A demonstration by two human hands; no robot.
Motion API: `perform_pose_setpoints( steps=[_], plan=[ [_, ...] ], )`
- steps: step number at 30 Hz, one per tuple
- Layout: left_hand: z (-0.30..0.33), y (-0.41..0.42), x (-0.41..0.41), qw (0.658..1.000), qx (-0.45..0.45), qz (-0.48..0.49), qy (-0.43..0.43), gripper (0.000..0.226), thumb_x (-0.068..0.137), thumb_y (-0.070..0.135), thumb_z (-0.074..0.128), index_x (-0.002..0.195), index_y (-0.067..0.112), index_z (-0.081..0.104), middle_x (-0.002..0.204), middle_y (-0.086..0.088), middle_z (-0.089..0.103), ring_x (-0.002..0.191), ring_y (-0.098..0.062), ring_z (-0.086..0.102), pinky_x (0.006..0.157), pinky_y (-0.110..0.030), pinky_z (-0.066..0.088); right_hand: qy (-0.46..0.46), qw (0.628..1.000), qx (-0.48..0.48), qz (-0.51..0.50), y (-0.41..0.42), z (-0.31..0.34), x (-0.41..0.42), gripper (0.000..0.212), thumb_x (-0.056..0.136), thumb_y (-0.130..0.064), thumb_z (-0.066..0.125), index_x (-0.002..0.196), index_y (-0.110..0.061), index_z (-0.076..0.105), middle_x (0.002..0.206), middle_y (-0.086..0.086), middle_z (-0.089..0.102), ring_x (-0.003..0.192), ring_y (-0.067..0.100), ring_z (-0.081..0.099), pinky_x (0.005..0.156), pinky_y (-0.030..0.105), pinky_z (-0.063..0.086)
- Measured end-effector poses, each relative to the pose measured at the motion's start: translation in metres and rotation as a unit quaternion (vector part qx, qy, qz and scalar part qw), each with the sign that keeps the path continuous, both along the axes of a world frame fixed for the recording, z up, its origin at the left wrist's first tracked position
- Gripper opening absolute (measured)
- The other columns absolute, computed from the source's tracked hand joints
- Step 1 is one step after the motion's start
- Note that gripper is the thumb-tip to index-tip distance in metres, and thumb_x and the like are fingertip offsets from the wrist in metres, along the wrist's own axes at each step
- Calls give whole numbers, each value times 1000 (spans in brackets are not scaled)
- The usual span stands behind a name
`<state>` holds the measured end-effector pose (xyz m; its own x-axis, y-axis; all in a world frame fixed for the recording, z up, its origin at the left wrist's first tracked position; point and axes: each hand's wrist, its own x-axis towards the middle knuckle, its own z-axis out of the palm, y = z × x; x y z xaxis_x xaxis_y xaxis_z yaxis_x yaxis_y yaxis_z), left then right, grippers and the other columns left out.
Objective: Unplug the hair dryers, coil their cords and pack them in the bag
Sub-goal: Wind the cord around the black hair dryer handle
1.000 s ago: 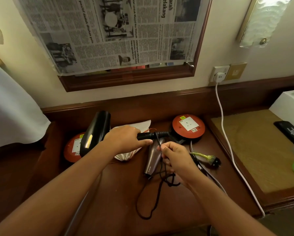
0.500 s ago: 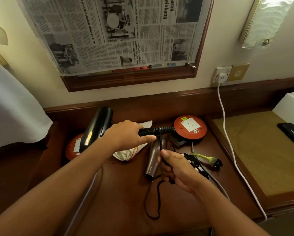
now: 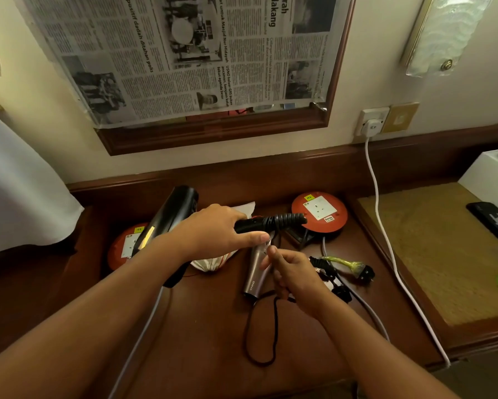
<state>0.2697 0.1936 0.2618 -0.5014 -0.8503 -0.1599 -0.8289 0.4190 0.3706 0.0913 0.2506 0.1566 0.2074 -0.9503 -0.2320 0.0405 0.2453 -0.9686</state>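
Note:
My left hand [image 3: 217, 233] grips the handle of a black hair dryer [image 3: 173, 217]; the handle's ribbed cord sleeve [image 3: 285, 220] sticks out to the right. My right hand [image 3: 292, 272] pinches that dryer's black cord [image 3: 259, 335], which hangs in a loop onto the desk. Under my hands lies a second, grey-bronze hair dryer [image 3: 255, 269]. A white drawstring bag [image 3: 213, 262] sits partly hidden beneath my left hand. A black plug with green wrapping [image 3: 354, 267] lies to the right.
Two orange round socket reels [image 3: 320, 214] [image 3: 124, 246] sit on the brown desk [image 3: 199, 341]. A white cable [image 3: 386, 249] runs from a wall socket [image 3: 371, 122] down over the desk's right edge. A phone [image 3: 492, 220] and white box [image 3: 489, 171] are far right. White cloth [image 3: 17, 191] hangs left.
My right hand rose along the black cord toward the handle, and the loop on the desk grew shorter. The left hand kept its grip on the dryer handle.

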Motion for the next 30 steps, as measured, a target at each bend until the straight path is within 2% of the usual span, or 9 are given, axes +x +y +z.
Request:
perform_pose_setpoints(
  steps=[5, 8, 11, 13, 16, 21, 25, 27, 30],
  plan=[
    [4, 3, 6, 999, 27, -27, 7, 66, 67, 82, 41, 82, 23, 64, 63, 1, 58, 52, -8, 49, 53, -25, 39, -66, 995, 38, 59, -10, 11, -13, 40, 89, -42, 54, 88, -3, 64, 58, 1, 32, 51, 12, 32, 49, 25, 32],
    [5, 5, 10, 998, 43, -45, -6, 51, 69, 81, 46, 74, 32, 58, 61, 4, 56, 51, -7, 49, 52, -24, 37, -72, 996, 43, 37, -23, 21, -22, 17, 94, -10, 51, 89, 0, 63, 64, 3, 50, 56, 12, 39, 53, 24, 36],
    [4, 8, 8, 996, 38, -71, -41, 44, 77, 75, 51, 77, 32, 59, 67, 3, 60, 58, -9, 53, 56, -26, 40, -58, 997, 32, 30, -41, 36, -28, 23, 91, 4, 50, 76, -5, 65, 71, 9, 61, 62, 18, 51, 58, 27, 42],
    [3, 12, 6, 994, 24, -86, -63, 40, 79, 73, 51, 74, 34, 55, 69, 5, 60, 61, -8, 54, 60, -27, 42, -21, 998, 13, 53, -49, 50, -31, 17, 89, -3, 59, 74, -6, 66, 69, 7, 64, 61, 14, 60, 58, 24, 50],
    [1, 15, 3, 990, 0, -99, -98, 41, 79, 75, 50, 78, 34, 56, 71, 8, 61, 64, -7, 57, 63, -29, 47, 116, 986, -63, 97, -55, 68, -33, 7, 84, -9, 68, 79, -4, 68, 68, 4, 66, 59, 9, 63, 56, 17, 49],
    [-6, 13, 4, 982, -37, -98, -159, 42, 80, 75, 48, 71, 34, 49, 70, 8, 58, 65, -7, 54, 56, -25, 38, 265, 935, -220, 84, -58, 85, -27, 3, 80, -10, 75, 80, -10, 72, 74, -6, 67, 67, 0, 64, 61, 10, 47],
    [-19, 5, 7, 982, 1, -58, -178, 49, 80, 76, 47, 80, 29, 60, 71, 5, 60, 64, -10, 55, 57, -26, 41, 396, 842, -359, 75, -52, 83, -22, 6, 81, -10, 73, 83, -16, 73, 77, -15, 56, 69, 2, 56, 61, 12, 46],
    [-26, 0, 9, 983, 4, -36, -181, 52, 79, 78, 45, 77, 27, 60, 68, 5, 58, 62, -11, 54, 59, -29, 43, 430, 811, -387, 91, -47, 80, -20, 9, 84, -7, 67, 89, -12, 73, 80, -11, 55, 71, 5, 54, 64, 17, 49],
    [-34, -6, 13, 980, -26, -3, -199, 54, 77, 80, 44, 71, 28, 56, 65, 5, 57, 60, -11, 53, 57, -30, 42, 477, 774, -402, 106, -37, 73, -17, 10, 88, -12, 59, 88, -8, 69, 85, 2, 59, 73, 19, 55, 66, 38, 51]
  ],
)
